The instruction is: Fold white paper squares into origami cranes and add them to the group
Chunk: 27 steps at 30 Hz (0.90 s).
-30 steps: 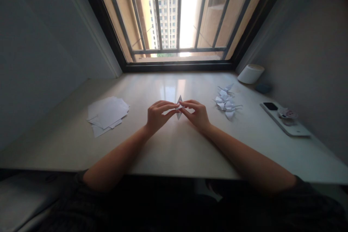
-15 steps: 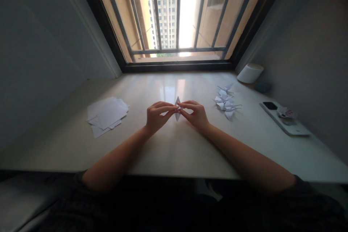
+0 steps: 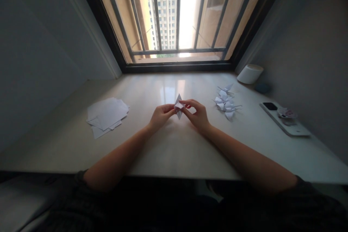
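Small white folded paper [image 3: 178, 105], pointed tip up (shape partly hidden), held just above tabletop [image 3: 174, 145], centre, pinched from both sides.

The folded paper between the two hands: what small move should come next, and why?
Probably pinch the crease sharper with the fingers of the right hand while the left hand steadies it. The folded paper is gripped by both hands' fingertips, one point up, and looks less finished than the folded figures nearby.

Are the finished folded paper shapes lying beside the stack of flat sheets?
No, the folded paper shapes lie at the right of the desk, the stack of flat sheets far off at its left.
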Motion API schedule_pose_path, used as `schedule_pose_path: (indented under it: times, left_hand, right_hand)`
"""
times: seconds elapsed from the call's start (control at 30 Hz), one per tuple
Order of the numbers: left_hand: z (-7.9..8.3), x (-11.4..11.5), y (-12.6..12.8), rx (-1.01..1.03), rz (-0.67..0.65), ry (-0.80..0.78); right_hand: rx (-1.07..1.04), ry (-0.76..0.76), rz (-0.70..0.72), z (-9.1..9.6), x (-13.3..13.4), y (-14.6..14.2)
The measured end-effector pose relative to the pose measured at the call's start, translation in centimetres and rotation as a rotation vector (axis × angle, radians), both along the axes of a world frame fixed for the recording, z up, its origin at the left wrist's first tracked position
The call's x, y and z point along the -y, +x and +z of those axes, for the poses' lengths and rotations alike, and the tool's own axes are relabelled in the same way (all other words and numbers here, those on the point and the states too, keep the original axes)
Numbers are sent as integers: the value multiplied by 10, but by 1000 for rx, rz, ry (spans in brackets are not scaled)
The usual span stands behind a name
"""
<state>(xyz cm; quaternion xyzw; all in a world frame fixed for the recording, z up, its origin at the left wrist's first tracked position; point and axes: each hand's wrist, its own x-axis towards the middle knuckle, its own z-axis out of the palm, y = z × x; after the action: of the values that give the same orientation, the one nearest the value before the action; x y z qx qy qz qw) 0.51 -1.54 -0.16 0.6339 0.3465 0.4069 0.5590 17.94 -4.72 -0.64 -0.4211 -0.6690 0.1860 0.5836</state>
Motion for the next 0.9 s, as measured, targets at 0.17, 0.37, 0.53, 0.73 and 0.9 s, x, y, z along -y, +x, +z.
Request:
schedule_pose_path:
  times: [0.17,0.37,0.53,0.73,0.9]
  left_hand:
    - [4,2,-1,45,42,-105]
    - [6,2,-3,16,17,-101]
    - [7,3,-3,38,11,-103]
    - [4,2,-3,79,33,-130]
    - [-1,-1,-3,110,22,-151]
  right_hand:
    - [24,22,32,0,-2,1]
    - [-36,-46,157,-4,-5,1]
    - [-20,-98,171,-4,-5,3]
    - [-40,-186,236,-1,-5,4]
    - [-163,-235,261,-3,-6,2]
